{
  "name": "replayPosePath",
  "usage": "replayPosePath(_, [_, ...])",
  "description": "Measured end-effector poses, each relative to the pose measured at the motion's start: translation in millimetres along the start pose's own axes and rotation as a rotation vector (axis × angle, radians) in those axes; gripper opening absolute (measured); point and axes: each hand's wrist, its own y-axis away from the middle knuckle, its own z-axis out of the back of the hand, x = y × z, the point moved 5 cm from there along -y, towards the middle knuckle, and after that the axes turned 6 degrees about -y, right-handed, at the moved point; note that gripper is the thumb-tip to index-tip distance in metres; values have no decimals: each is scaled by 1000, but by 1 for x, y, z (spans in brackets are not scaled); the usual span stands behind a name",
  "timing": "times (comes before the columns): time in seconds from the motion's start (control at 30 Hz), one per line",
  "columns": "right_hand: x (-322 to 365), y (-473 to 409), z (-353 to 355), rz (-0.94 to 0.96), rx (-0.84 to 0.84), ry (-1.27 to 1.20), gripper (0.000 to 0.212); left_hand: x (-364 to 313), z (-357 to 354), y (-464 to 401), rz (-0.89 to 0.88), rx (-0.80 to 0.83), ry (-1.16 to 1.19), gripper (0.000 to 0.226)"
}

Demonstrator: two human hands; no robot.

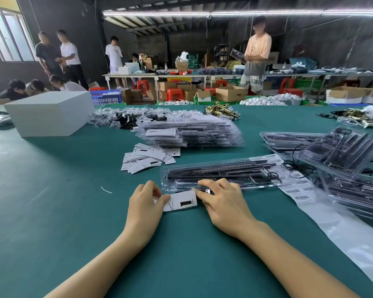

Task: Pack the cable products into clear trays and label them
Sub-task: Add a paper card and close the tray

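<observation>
Hands pinching one white card on the green table, a filled clear tray just beyond.

White box (49, 112) sits at ten o'clock on the green table (73, 211); a loose heap of white cards (149, 157) lies at eleven o'clock, with a stack of packed clear trays (192, 133) behind it at twelve. The left hand (143, 203) pinches the left end of a white card (181, 203) between thumb and curled fingers; the right hand (221, 201) holds the card's right end, its fingers spread and reaching onto the near edge of the clear tray (220, 174), which holds black cable parts and lies lengthwise just past the card. Barcode label sheet (295, 186) runs under the tray's right end at two o'clock, and more clear trays (340, 153) pile at three o'clock.
</observation>
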Motion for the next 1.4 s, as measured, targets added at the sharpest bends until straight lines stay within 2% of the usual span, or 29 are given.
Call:
replayPosePath(0.2, [1, 0, 0, 15, -24, 16, 42, 9, 1, -2, 206, -17, 130, 23])
replayPosePath(0.33, [0, 1, 1, 14, -49, 16, 37, 7, 1, 0, 211, -32, 168, 23])
replayPosePath(0.47, [-2, 1, 0, 0, -52, -21, 24, 0, -2, 2, 181, 48, 295, 19])
replayPosePath(0.57, [-3, 0, -2, -37, -30, -70, 24, -2, -1, 3, 187, 79, 342, 12])
replayPosePath(0.7, [-5, -1, -3, -53, -2, -96, 23, -4, 1, 13, 252, 201, 541, 33])
replayPosePath(0.77, [-7, -2, -3, -63, 40, -108, 24, -7, 0, 13, 231, 247, 539, 32])
replayPosePath(0.83, [-10, -3, -4, -67, 84, -126, 24, -11, -2, 13, 140, 252, 436, 24])
replayPosePath(1.03, [-15, -7, -9, -63, 238, -72, 33, -26, 1, 25, -345, 60, -306, 18])
replayPosePath(1.13, [-15, -8, -7, -66, 226, -73, 32, -39, 5, 27, -558, -35, -706, 60])
replayPosePath(1.17, [-15, -9, -6, -74, 216, -84, 31, -45, 8, 28, -584, -69, -765, 62])
replayPosePath(1.2, [-15, -10, -5, -82, 208, -89, 31, -49, 9, 30, -589, -98, -794, 57])
replayPosePath(1.3, [-12, -10, -2, -74, 171, -108, 43, -59, 14, 31, -552, -205, -770, 21])
replayPosePath(1.33, [-12, -10, -2, -69, 165, -109, 48, -58, 17, 30, -512, -253, -715, 17])
replayPosePath(1.4, [-12, -12, -3, -62, 191, -98, 52, -51, 25, 26, -409, -308, -541, 27])
